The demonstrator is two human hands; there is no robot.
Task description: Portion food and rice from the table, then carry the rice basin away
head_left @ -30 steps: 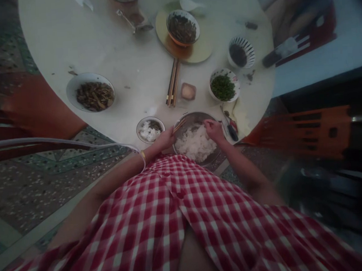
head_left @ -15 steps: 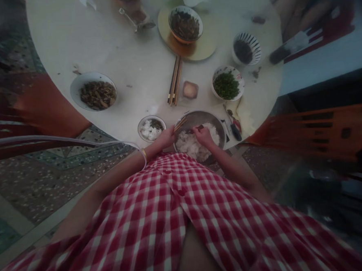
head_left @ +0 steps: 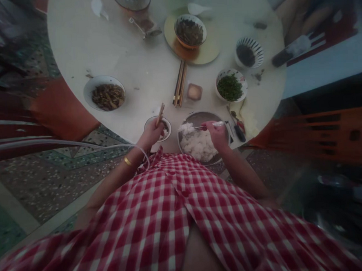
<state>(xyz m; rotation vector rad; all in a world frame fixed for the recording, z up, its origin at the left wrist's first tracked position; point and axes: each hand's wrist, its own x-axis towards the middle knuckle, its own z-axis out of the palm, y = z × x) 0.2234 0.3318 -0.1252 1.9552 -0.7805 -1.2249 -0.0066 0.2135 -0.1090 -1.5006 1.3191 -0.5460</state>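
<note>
My left hand (head_left: 152,135) is closed around chopsticks (head_left: 160,113) and covers much of a small bowl (head_left: 168,127). Whether the fingers touch the bowl, I cannot tell. In front of me at the table's near edge stands a metal pot (head_left: 204,115) of white rice (head_left: 197,146). My right hand (head_left: 217,135) is over its right side, closed on a spoon (head_left: 199,127) whose thin shiny handle shows. A clump of rice covers the spoon's left end, hiding its bowl.
Chopsticks (head_left: 180,80) lie beside a small square dish (head_left: 194,92). Around them stand bowls of chopped greens (head_left: 229,87), dark sauce (head_left: 245,54) and cooked brown food (head_left: 108,97). A knife-like black handle (head_left: 239,132) lies right of the pot. A white cable (head_left: 77,142) crosses my left arm.
My left hand with the chopsticks has moved left from the pot's rim to the small bowl. My right hand has shifted slightly right, and a rice clump now shows on the spoon.
</note>
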